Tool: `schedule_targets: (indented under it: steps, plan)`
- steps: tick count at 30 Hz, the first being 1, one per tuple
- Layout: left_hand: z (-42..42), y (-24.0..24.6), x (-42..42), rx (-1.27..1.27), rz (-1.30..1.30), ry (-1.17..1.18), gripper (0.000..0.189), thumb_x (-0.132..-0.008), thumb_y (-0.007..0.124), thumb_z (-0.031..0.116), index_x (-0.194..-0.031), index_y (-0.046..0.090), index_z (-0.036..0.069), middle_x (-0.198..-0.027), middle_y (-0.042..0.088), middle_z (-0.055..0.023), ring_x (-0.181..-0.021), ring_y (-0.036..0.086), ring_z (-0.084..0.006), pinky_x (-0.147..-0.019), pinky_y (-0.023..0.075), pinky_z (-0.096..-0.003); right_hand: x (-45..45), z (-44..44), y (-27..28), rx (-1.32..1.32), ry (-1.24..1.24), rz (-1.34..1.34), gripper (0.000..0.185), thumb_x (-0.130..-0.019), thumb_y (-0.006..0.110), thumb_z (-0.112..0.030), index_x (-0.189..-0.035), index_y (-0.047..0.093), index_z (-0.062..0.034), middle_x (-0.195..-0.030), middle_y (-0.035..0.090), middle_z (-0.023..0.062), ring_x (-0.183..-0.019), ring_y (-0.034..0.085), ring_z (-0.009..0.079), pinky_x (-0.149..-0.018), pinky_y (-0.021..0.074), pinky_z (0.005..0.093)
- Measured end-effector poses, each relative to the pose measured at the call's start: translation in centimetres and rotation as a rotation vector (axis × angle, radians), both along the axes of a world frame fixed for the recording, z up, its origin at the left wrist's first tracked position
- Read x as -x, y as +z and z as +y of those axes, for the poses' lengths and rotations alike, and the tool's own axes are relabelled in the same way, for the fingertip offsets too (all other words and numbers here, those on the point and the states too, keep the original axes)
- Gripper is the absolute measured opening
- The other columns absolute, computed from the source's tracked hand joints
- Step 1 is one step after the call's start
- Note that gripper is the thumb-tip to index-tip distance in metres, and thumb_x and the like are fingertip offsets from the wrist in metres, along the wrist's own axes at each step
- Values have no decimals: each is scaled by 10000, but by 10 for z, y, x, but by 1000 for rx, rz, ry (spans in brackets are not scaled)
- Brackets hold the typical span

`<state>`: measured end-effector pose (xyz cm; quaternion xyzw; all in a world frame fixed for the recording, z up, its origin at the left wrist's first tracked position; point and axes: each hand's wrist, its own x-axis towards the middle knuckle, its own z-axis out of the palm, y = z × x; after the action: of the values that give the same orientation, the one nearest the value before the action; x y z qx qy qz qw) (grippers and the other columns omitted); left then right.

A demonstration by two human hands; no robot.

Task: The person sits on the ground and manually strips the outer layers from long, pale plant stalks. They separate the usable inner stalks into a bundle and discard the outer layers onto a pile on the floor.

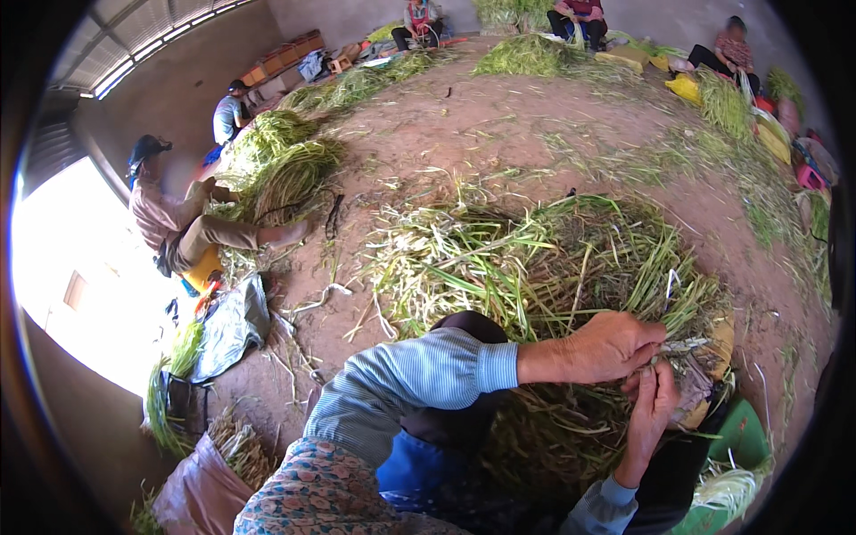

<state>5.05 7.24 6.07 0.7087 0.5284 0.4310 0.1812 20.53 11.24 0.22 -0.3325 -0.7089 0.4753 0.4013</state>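
My left hand point(615, 346) reaches across from the left in a blue striped sleeve, its fingers pinched around a small bunch of thin plant stalks point(685, 345). Just below it, my right hand point(652, 401) has thumb and fingertips drawn together at the same stalks; the exact grip is partly hidden by the fingers. A big heap of green and yellowed stalks point(468, 261) spreads over the floor in front of my knees. More loose leaves point(555, 435) lie in shadow beneath my hands, and a piece of tan cardboard or sacking point(722, 344) shows beside them.
A green basin point(745, 428) at lower right holds pale stripped stalks point(729, 491). A pink sack point(200, 485) and a grey plastic sheet point(234, 328) lie left. Several people sit around the room, one point(180, 207) beside a green pile point(287, 174). Scraps litter the earthen floor point(428, 127).
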Motion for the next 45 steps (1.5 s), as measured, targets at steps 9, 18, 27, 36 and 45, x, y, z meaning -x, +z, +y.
schedule_targets:
  steps: [9, 18, 27, 36, 45]
  plan:
    - [0, 0, -6, -2, 5, 43, 106, -819, 512, 89, -756, 455, 26, -557, 485, -145, -523, 515, -348, -470, 382, -415, -17, -13, -7, -27, 1, -39, 187, -884, 471, -152, -775, 503, -3, -536, 489, 32, -471, 406, 75, -451, 317, 233]
    - [23, 21, 55, 60, -787, 263, 147, -923, 387, 90, -855, 517, 79, -566, 567, -63, -444, 555, -110, -335, 442, -204, -50, -36, -43, 227, 41, -145, 165, -874, 483, -86, -734, 497, 0, -525, 495, 29, -471, 455, 65, -440, 347, 209]
    - [8, 27, 113, -198, -1172, 481, 176, -937, 304, 126, -841, 445, 80, -663, 578, -97, -537, 595, -171, -464, 521, -280, -129, -37, -111, -64, 96, -608, 128, -830, 478, -71, -744, 509, 20, -514, 478, 67, -459, 483, 115, -424, 370, 267]
    - [4, 6, 9, -19, -380, -182, 133, -892, 455, 83, -769, 470, 36, -609, 494, -32, -523, 502, -88, -487, 458, -207, -12, -22, 20, 60, -62, 110, 426, -831, 475, -144, -1236, 414, -32, -678, 460, 28, -463, 402, 57, -409, 299, 180]
    - [8, -4, -12, -31, -300, -180, 144, -867, 489, 66, -746, 469, -10, -576, 496, -51, -519, 498, -106, -489, 424, -261, 6, -14, 6, 8, -214, 256, 147, -896, 497, -155, -872, 525, -12, -557, 442, -11, -455, 384, 33, -412, 261, 172]
